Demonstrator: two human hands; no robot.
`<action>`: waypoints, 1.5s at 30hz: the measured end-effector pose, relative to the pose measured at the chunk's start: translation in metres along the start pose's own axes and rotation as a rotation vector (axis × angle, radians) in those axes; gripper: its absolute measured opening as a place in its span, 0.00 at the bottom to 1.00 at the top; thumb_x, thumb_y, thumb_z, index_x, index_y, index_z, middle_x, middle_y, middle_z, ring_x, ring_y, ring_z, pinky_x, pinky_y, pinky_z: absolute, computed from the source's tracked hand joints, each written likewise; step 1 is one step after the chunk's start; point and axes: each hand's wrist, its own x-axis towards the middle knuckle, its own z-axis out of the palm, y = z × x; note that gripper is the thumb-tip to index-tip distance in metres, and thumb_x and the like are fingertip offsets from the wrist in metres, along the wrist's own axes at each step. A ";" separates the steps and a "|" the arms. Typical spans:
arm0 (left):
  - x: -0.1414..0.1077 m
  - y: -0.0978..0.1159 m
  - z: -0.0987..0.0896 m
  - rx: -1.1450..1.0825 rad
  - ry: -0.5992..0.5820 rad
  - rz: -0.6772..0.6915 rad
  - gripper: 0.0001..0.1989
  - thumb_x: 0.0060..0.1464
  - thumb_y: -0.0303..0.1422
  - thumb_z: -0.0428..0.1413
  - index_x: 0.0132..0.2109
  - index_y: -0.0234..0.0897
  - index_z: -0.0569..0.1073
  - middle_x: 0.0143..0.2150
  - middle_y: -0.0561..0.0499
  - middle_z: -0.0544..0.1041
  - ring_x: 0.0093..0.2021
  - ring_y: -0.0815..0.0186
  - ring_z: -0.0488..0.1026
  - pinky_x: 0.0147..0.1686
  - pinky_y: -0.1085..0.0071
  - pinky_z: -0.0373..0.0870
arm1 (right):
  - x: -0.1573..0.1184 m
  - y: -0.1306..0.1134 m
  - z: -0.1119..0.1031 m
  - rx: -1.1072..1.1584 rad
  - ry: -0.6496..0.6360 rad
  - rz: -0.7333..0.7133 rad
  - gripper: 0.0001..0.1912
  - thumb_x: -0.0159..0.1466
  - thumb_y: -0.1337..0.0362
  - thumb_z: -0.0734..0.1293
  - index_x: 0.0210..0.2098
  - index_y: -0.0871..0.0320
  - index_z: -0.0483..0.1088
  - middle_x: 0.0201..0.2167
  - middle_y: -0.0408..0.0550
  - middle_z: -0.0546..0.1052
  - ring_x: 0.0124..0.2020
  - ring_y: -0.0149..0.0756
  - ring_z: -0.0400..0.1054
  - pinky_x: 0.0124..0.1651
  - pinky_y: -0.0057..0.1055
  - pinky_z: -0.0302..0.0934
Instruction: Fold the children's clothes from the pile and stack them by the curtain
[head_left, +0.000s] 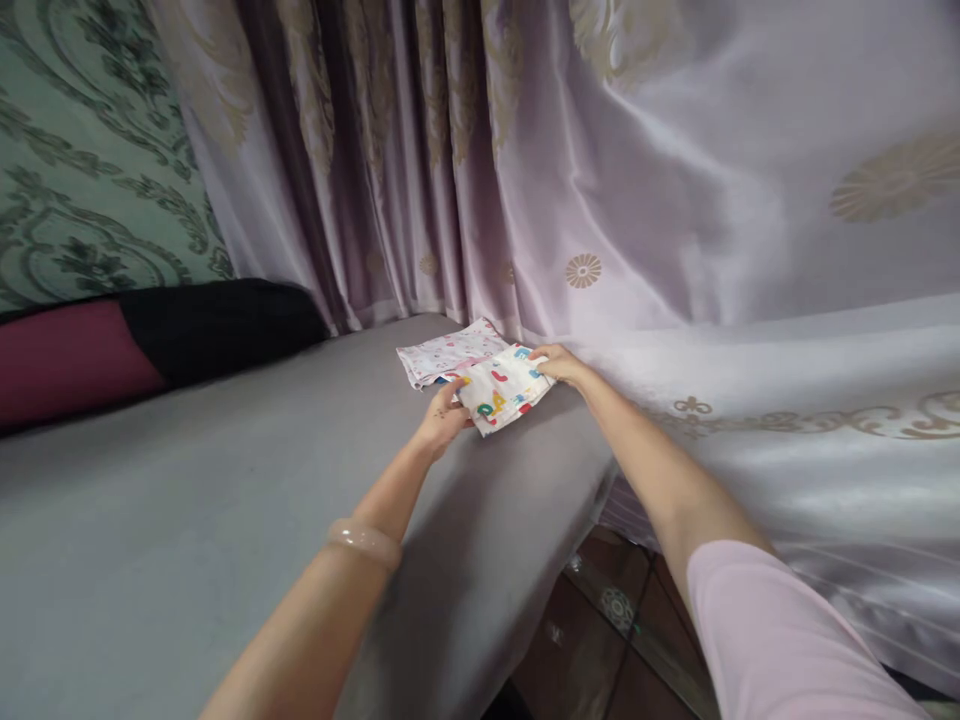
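A folded white cloth with colourful prints (pixel 504 390) is held between both hands above the grey surface's far corner. My left hand (pixel 444 418) grips its left edge, thumb on top and fingers partly beneath. My right hand (pixel 559 364) pinches its right edge. Just behind, a white cloth with small pink prints (pixel 450 352) lies flat on the grey surface, partly overlapped by the held cloth. A bit of something blue shows between the two cloths.
The grey covered surface (pixel 210 500) stretches to the left. A maroon and black cushion (pixel 217 335) lies along its back edge. Shiny lilac curtains (pixel 645 230) hang behind and to the right. Dark floor tiles (pixel 592 630) show below the surface's right edge.
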 end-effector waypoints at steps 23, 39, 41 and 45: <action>-0.025 -0.029 -0.094 1.014 -0.120 0.178 0.22 0.50 0.33 0.56 0.54 0.36 0.73 0.65 0.38 0.63 0.64 0.51 0.63 0.63 0.59 0.59 | -0.052 -0.033 0.087 -0.401 0.117 -0.554 0.22 0.65 0.72 0.58 0.56 0.61 0.70 0.61 0.56 0.67 0.63 0.42 0.59 0.64 0.38 0.52; -0.132 0.011 -0.188 1.446 -0.268 0.309 0.18 0.62 0.30 0.51 0.56 0.28 0.70 0.58 0.32 0.70 0.57 0.53 0.69 0.57 0.61 0.66 | -0.129 -0.084 0.226 -0.071 -0.273 -1.136 0.22 0.67 0.57 0.55 0.51 0.52 0.74 0.57 0.56 0.73 0.58 0.48 0.67 0.60 0.49 0.63; -0.156 0.018 -0.209 1.458 -0.222 0.279 0.18 0.61 0.29 0.51 0.57 0.28 0.70 0.58 0.33 0.70 0.57 0.55 0.70 0.56 0.64 0.66 | -0.134 -0.085 0.235 -0.060 -0.255 -1.137 0.22 0.67 0.56 0.54 0.50 0.51 0.74 0.57 0.55 0.73 0.58 0.50 0.68 0.60 0.51 0.63; -0.211 0.030 -0.261 1.406 -0.017 0.208 0.15 0.60 0.28 0.51 0.53 0.34 0.73 0.54 0.39 0.75 0.53 0.60 0.73 0.54 0.68 0.67 | -0.140 -0.083 0.237 -0.049 -0.243 -1.140 0.22 0.67 0.55 0.53 0.50 0.51 0.74 0.57 0.53 0.73 0.57 0.49 0.68 0.61 0.52 0.62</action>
